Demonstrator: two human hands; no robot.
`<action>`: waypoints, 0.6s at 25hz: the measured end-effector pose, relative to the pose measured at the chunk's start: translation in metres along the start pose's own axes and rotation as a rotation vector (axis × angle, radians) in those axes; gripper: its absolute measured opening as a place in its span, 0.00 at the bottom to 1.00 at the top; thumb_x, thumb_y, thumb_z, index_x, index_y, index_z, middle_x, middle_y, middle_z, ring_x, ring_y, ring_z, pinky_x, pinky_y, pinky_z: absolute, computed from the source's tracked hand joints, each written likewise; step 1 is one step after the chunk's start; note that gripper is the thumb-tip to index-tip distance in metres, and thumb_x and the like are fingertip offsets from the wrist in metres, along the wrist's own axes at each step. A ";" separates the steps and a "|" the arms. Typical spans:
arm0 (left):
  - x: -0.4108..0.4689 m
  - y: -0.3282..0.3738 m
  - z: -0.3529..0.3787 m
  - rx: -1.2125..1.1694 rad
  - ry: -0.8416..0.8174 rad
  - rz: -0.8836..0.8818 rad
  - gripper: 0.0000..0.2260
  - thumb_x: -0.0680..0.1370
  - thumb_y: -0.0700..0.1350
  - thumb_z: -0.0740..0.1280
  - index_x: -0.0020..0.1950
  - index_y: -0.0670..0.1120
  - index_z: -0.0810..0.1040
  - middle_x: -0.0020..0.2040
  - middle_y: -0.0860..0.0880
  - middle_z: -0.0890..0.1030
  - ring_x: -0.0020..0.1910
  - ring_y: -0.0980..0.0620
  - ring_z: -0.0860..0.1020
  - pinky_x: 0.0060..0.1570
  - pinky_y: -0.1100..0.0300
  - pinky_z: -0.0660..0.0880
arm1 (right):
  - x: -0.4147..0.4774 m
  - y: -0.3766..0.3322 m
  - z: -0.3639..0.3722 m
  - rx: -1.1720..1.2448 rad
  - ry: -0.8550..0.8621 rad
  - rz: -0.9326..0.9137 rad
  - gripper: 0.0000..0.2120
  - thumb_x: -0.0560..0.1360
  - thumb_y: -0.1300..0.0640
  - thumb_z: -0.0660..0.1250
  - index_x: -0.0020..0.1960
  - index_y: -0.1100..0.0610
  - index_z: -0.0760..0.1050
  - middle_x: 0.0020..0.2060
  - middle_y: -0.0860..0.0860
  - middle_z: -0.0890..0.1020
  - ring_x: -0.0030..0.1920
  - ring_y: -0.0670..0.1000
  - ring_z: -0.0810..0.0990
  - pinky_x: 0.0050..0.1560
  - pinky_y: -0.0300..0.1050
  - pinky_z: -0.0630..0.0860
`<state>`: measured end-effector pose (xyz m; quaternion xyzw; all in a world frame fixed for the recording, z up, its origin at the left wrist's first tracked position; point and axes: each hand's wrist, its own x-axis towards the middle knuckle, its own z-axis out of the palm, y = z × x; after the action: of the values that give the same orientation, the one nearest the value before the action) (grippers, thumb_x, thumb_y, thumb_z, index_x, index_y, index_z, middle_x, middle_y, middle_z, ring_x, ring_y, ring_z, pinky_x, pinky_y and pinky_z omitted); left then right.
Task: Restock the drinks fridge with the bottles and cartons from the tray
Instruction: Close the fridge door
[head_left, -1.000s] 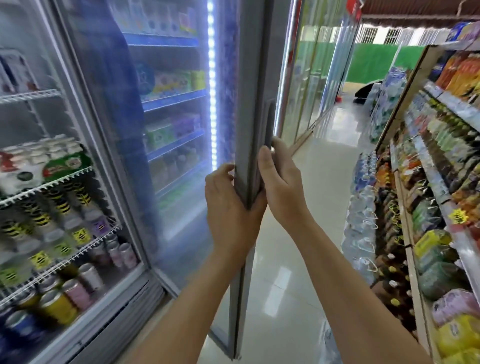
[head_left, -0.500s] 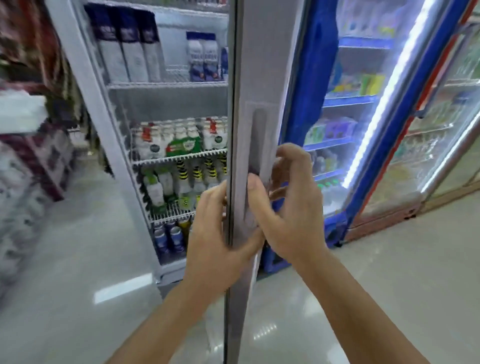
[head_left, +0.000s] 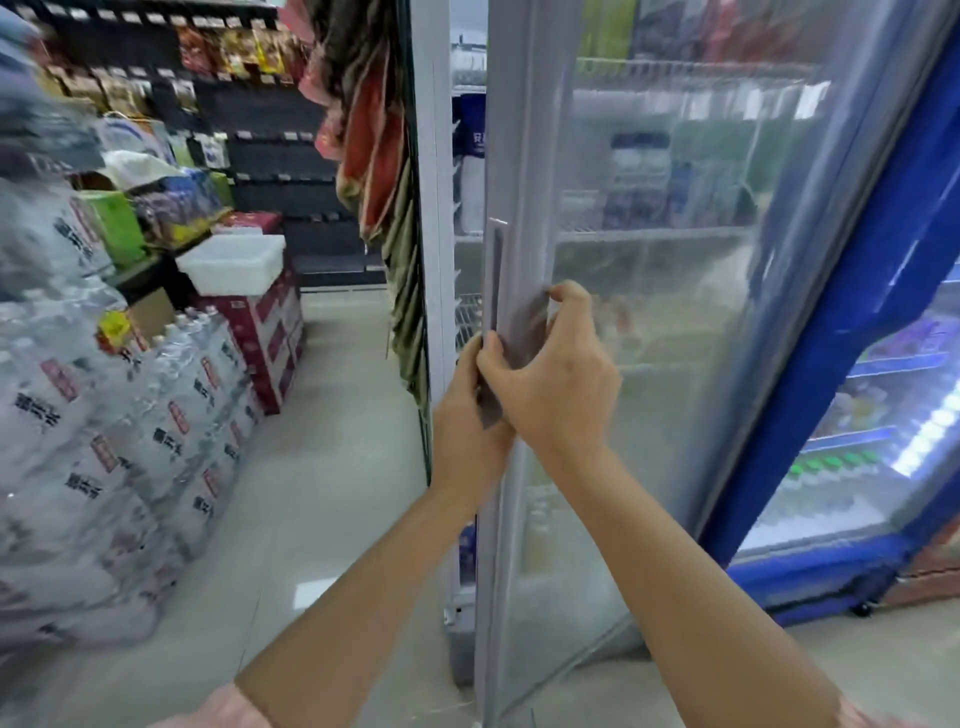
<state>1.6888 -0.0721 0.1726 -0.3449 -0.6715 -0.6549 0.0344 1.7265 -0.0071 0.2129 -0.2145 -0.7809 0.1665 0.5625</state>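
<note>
Glass, fogged and streaked, fills the door (head_left: 649, 312) of the fridge (head_left: 439, 208), and the door is held by its free edge with both hands. The left hand (head_left: 465, 431) is wrapped around the edge from the left, its fingers hidden behind the frame, so how far they are curled cannot be told. The right hand (head_left: 558, 382) is clamped on the same edge from the glass side, thumb pressed against the frame and fingers bent over the front, just below the long recessed handle (head_left: 497, 280). The two hands are touching each other. A narrow gap is seen between door and cabinet, through which wire shelves and a white-and-blue carton (head_left: 470, 171) are glimpsed. More stock is made out through the glass only as blurred shapes. A blue fridge (head_left: 852, 395) with lit shelves stands just to the right. To the left, shrink-wrapped water packs (head_left: 119, 426) are stacked on the floor, and a white tray (head_left: 234, 265) is set on red boxes (head_left: 265, 338) well apart from the door; its contents cannot be seen.
</note>
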 end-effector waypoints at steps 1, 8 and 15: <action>0.012 -0.011 -0.004 0.049 0.000 -0.001 0.24 0.72 0.32 0.67 0.67 0.44 0.70 0.56 0.51 0.80 0.50 0.59 0.78 0.54 0.56 0.77 | 0.005 -0.003 0.018 -0.021 0.016 0.003 0.30 0.66 0.48 0.71 0.62 0.61 0.70 0.48 0.53 0.81 0.47 0.54 0.81 0.39 0.43 0.73; 0.106 -0.094 -0.024 0.685 -0.030 0.113 0.39 0.73 0.64 0.59 0.77 0.48 0.48 0.78 0.43 0.51 0.77 0.42 0.49 0.75 0.49 0.49 | 0.045 0.029 0.108 -0.147 -0.117 -0.036 0.27 0.76 0.44 0.58 0.73 0.48 0.59 0.75 0.59 0.56 0.73 0.63 0.53 0.70 0.66 0.52; 0.164 -0.125 -0.033 0.641 -0.103 0.040 0.46 0.74 0.48 0.69 0.73 0.56 0.33 0.79 0.45 0.44 0.77 0.45 0.50 0.73 0.47 0.58 | 0.081 0.103 0.151 -0.384 -0.402 -0.069 0.35 0.77 0.43 0.59 0.75 0.39 0.40 0.77 0.56 0.37 0.74 0.67 0.36 0.67 0.76 0.45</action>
<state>1.4875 -0.0213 0.1522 -0.3623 -0.8375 -0.3910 0.1200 1.5761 0.1203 0.1794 -0.2533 -0.9009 0.0353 0.3506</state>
